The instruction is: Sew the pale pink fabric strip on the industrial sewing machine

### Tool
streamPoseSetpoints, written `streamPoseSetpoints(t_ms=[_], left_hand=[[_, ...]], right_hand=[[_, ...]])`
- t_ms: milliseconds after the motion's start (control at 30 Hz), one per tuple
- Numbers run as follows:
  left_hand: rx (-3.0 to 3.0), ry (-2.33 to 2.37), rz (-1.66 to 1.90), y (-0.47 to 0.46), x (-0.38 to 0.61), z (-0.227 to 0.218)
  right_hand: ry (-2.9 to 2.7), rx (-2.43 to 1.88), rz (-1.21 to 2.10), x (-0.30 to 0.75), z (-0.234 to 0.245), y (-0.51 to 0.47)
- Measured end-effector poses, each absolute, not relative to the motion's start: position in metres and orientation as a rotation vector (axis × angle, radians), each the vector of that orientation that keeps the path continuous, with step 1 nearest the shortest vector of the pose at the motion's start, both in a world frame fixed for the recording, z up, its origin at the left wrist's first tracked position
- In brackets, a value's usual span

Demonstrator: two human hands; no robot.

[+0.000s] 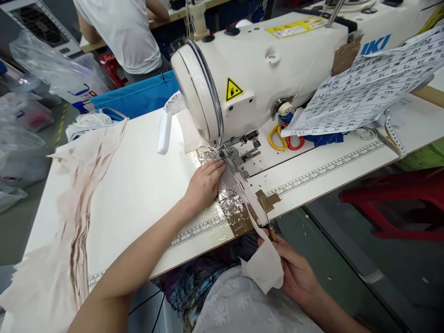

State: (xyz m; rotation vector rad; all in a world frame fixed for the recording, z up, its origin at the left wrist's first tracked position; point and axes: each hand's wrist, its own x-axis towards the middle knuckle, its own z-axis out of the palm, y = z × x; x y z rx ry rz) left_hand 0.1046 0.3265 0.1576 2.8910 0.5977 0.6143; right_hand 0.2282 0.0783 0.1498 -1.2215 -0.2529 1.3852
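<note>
A white sewing machine stands on the table, with a narrow pale pink fabric strip running from its presser foot to the table's front edge. My left hand lies palm down just left of the foot, its fingers stretched over the cloth and its thumb hidden. Below the front edge, my right hand is closed on the strip's near end, where a wider flap of the cloth hangs over my lap. A small brown piece by its fingertips is too unclear to name.
Pale pink cut pieces lie layered along the table's left side. Scissors with yellow and red handles and a paper chart are right of the machine head. A red stool stands at right. Another person is behind.
</note>
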Motion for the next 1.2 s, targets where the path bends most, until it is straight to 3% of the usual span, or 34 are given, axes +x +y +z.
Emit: streamPoseSetpoints(t_ms=[100, 367, 1200], left_hand=[[2.928, 0.596, 0.578, 0.324, 0.106, 0.157], [3.061, 0.689, 0.537, 0.311, 0.114, 0.16], [2.97, 0.66, 0.671, 0.326, 0.113, 0.16]], right_hand=[[-0.406, -1.323, 1.304, 0.233, 0.152, 0.076], [-1.067, -1.731, 0.633, 0.253, 0.169, 0.095], [-1.347, -1.77, 0.557, 0.257, 0.18, 0.141]])
